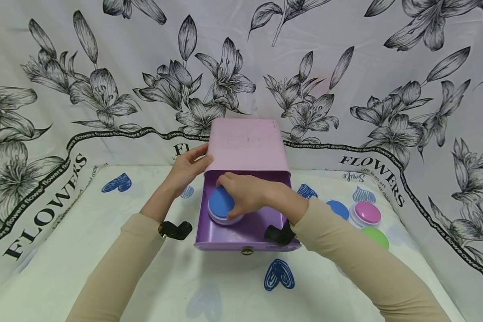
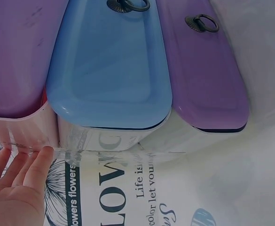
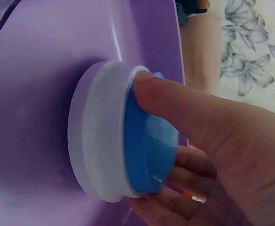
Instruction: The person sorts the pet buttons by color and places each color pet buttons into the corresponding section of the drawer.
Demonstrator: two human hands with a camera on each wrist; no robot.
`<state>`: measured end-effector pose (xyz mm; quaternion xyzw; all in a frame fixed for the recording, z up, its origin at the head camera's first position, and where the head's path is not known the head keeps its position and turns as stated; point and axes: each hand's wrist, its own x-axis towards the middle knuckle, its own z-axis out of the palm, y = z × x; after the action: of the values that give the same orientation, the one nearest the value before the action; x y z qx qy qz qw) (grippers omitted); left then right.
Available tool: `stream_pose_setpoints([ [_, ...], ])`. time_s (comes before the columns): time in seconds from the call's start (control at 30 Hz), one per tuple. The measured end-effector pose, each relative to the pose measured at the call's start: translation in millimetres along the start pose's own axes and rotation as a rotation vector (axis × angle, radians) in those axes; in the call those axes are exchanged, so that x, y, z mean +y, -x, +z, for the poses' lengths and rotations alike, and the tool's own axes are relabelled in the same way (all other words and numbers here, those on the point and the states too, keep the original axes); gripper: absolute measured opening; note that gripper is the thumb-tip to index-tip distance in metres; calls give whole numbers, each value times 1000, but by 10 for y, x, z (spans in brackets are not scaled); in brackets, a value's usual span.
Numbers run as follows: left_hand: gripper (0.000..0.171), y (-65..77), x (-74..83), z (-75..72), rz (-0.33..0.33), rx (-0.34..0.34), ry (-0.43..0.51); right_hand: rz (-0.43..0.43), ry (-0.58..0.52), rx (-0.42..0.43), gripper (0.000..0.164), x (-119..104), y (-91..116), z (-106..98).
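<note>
A purple drawer point(image 1: 257, 230) is pulled out of a pink cabinet point(image 1: 247, 145). Inside it, toward the left wall, a round push button with a blue dome and a white base point(image 1: 220, 203) sits on the drawer floor. My right hand point(image 1: 245, 194) grips this button, the thumb on its rim in the right wrist view and the fingers round the far side, partly hidden. My left hand point(image 1: 187, 167) rests on the cabinet's left side; in the left wrist view its nearly straight fingertips touch the pink wall.
Right of the drawer lie a blue button point(image 1: 338, 209), a pink button point(image 1: 367, 212) and a green button point(image 1: 375, 237), partly behind my right sleeve. Below the open drawer, the left wrist view shows a closed blue drawer point(image 2: 109, 66) and another purple drawer point(image 2: 208, 80), both with ring pulls.
</note>
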<state>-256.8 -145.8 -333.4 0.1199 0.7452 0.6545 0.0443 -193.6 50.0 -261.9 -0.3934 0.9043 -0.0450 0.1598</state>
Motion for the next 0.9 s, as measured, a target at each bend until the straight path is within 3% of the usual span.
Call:
stream_pose_setpoints([
  [0.37,61,-7,-11,-1,5,-2,-16,26,43,-34,71,-5,1,27],
  [0.63,61,-3,-13,-7,4,1,-18,13,72,-70,80,-1,8,4],
  [0.9,60,-4,-1,-2,3,-7,-5,-37,18,-20,73,-4,173,-136],
])
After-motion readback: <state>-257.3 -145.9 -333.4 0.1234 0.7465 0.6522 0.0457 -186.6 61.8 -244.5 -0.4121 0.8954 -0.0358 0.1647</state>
